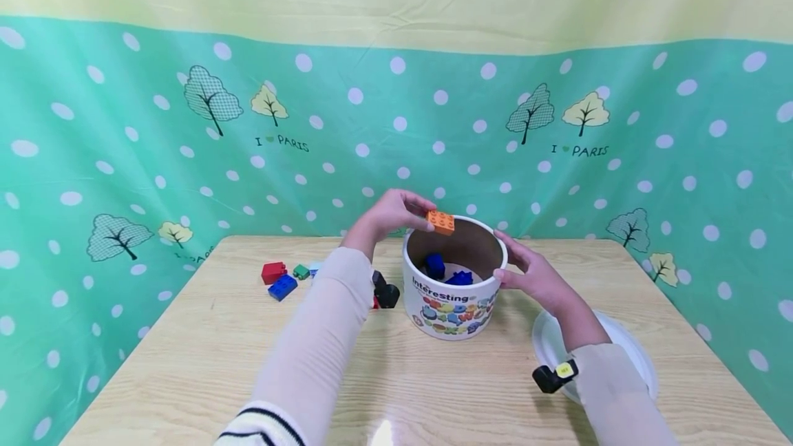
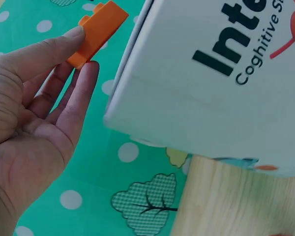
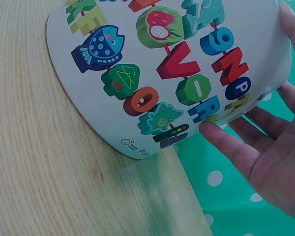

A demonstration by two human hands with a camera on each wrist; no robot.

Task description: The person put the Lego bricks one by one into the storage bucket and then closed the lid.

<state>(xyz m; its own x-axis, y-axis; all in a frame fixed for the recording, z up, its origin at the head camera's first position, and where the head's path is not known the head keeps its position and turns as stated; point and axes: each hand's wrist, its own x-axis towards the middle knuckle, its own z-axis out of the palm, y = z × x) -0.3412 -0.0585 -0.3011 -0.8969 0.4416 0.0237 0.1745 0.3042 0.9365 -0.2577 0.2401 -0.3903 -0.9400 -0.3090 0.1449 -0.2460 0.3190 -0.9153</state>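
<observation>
While near the tub [image 1: 455, 312], orange brick [image 1: 440, 221] studs-up, long axis left-right.

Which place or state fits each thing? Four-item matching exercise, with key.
1. orange brick
2. printed container
3. green brick
4. round white lid

A. partly hidden by the right sleeve
B. on the table, left of the left sleeve
C. held in the left grip
D. has blue bricks inside

Pairs: 1-C, 2-D, 3-B, 4-A
</observation>
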